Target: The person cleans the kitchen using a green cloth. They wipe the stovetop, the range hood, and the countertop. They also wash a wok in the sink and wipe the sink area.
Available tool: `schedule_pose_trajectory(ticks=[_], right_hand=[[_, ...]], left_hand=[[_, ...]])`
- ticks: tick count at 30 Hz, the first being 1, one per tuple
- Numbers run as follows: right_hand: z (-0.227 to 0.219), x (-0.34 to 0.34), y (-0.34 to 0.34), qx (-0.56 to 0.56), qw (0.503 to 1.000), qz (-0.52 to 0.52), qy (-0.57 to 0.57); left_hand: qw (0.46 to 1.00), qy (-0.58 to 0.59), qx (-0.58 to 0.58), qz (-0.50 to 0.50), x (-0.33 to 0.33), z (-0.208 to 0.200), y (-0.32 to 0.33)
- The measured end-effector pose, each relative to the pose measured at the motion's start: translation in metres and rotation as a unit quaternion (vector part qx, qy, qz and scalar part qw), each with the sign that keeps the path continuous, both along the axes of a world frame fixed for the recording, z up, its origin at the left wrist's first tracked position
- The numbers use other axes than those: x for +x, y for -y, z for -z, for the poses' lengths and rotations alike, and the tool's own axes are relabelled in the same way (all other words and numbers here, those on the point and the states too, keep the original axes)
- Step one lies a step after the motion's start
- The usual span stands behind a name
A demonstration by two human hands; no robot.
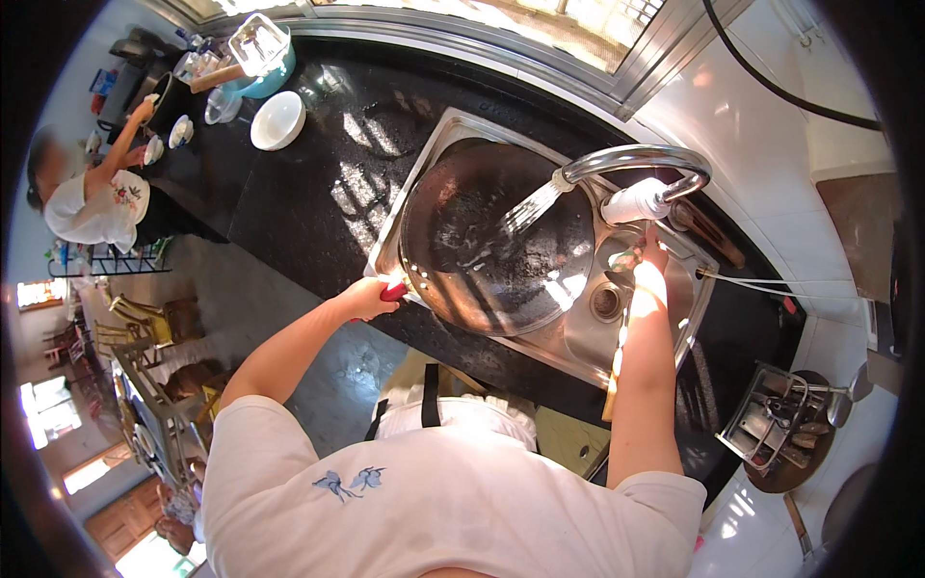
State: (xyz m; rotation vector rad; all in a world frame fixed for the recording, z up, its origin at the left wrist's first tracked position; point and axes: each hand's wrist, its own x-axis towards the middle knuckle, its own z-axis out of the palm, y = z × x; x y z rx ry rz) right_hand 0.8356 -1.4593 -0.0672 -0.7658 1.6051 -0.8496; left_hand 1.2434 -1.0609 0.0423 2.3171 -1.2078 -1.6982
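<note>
A large dark wok [453,207] sits tilted over the steel sink [570,349], filling its left bowl. Water [532,207] pours into it from the curved chrome faucet [641,156]. My left hand [364,301] is closed around the wok's red handle [393,291] at the near left rim. My right hand [652,254] reaches to the base of the faucet, below its white-wrapped neck [636,202]; its fingers are partly hidden. Beside my right forearm lies a long utensil with a wooden handle [613,385]. Small pale bits cling to the wok's rim near my left hand.
A white bowl [278,121] and a blue basin [275,79] stand on the black counter [299,207] at left. A utensil rack [771,419] is at right. Another person [101,197] handles bowls at far left. A window [578,39] runs along the back.
</note>
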Motion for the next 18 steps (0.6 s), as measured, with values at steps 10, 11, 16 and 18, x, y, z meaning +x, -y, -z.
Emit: schedule_pose_trajectory(ticks=[10,11,16,18], right_hand=[[-0.005,-0.003,-0.001,0.021,0.999,0.024,0.042],[-0.003,-0.001,0.000,0.010,0.999,0.027,0.033],[0.017,-0.009,0.011,-0.017,1.000,0.000,-0.025],[0.018,-0.004,0.009,-0.009,0.999,-0.026,-0.029]], left_hand=[[0.998,0.047,-0.021,-0.023,-0.020,-0.007,-0.021],[0.999,0.025,-0.023,-0.035,-0.023,-0.014,-0.023],[0.991,-0.095,0.078,-0.060,-0.022,-0.045,-0.027],[0.980,-0.138,0.096,-0.109,-0.029,-0.046,-0.043]])
